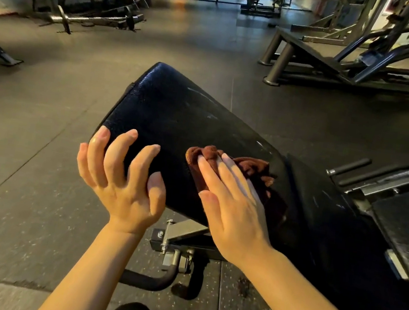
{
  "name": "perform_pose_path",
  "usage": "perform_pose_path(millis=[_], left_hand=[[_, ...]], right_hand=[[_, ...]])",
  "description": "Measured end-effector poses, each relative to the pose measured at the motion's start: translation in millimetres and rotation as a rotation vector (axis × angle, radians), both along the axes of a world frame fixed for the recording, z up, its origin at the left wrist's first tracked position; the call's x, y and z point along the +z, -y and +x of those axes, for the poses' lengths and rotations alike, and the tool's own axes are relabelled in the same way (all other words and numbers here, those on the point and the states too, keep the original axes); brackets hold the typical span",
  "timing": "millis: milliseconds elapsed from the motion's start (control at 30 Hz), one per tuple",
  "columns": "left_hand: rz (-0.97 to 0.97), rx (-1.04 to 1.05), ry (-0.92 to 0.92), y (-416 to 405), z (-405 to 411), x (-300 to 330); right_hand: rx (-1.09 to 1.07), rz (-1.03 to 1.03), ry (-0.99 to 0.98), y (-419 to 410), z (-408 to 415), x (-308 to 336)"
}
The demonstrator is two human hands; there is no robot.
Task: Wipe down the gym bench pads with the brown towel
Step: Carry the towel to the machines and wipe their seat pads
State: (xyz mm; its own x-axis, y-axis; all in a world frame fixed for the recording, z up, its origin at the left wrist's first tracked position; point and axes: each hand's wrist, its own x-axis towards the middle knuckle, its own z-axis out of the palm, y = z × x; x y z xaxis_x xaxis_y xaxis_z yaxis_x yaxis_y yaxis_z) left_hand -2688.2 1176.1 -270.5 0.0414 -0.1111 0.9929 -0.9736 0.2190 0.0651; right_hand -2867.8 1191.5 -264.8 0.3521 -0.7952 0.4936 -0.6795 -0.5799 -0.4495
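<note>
our right hand [233, 206] presses flat, fingers straight, on the soft bunched brown terry towel [248, 169] atop the black padded vinyl bench pad [178, 109]; left hand [121, 177] spread, steadying the pad's edge. the towel looks light and limp, best handled under a flat palm.

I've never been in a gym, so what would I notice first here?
Your eye lands on the big shiny black bench pad slanting across the middle. On it, the right hand presses a crumpled brown towel flat against the pad, while the left hand spreads its fingers over the pad's near edge. Behind, on the left by the wall, a barbell lies on the dark floor.
</note>
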Motion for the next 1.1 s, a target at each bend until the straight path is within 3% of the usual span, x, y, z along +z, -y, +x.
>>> perform_pose_path(millis=[233, 467, 767, 1100], left_hand=[[0.018, -0.009, -0.004, -6, 0, -7], [-0.005, -0.016, -0.067, -3, -10, -12], [0.193, 0.012, 0.114, -28, -25, -47], [0.369, 0.056, -0.013, -38, -49, -68]], right_hand=[[0.055, -0.052, -0.149, -2, -52, -26], [0.069, 0.214, -0.102, -13, -46, -13], [0.234, 0.186, -0.132, 2, -33, 7], [0.428, 0.221, -0.111, 15, -50, 4]])
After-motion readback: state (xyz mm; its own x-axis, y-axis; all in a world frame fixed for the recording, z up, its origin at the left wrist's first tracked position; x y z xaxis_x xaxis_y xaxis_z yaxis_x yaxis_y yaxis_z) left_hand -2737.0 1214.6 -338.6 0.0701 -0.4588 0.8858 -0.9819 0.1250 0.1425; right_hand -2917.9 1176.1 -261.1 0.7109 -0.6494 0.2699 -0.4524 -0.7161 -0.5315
